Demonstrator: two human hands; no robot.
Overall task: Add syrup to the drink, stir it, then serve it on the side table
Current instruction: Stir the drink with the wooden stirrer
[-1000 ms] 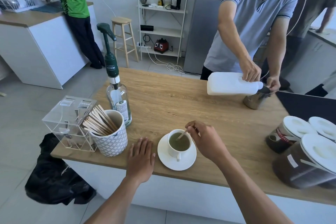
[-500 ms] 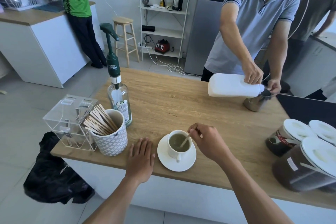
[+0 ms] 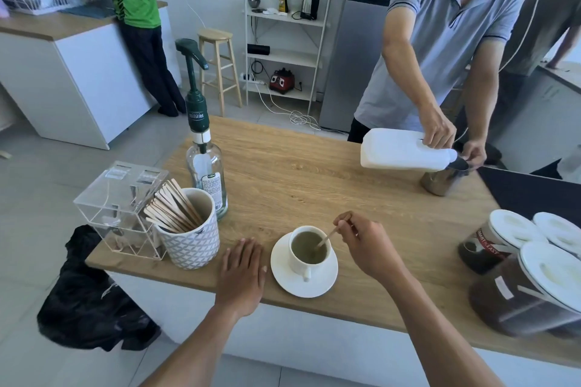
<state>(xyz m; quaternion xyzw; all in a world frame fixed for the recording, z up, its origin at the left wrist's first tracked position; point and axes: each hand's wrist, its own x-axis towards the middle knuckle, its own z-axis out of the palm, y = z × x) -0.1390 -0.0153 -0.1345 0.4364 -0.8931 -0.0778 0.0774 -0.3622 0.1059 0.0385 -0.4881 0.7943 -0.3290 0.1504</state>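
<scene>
A white cup point(image 3: 309, 250) of greenish-brown drink stands on a white saucer point(image 3: 304, 283) near the front edge of the wooden counter point(image 3: 314, 173). My right hand point(image 3: 367, 243) pinches a wooden stir stick point(image 3: 327, 237) whose lower end dips into the drink. My left hand point(image 3: 242, 273) lies flat on the counter just left of the saucer, fingers spread, holding nothing. The glass syrup bottle point(image 3: 207, 170) with a dark green pump stands upright behind, further left.
A patterned mug of wooden stir sticks point(image 3: 188, 229) and a clear acrylic box point(image 3: 121, 207) sit at the left. Lidded jars point(image 3: 531, 276) crowd the right. Across the counter a person pours from a white jug point(image 3: 405, 154) into a metal pitcher point(image 3: 443, 177).
My right hand has shifted the stick to the right within the cup, and the camera's view has drifted slightly. My left hand stays flat on the counter.
</scene>
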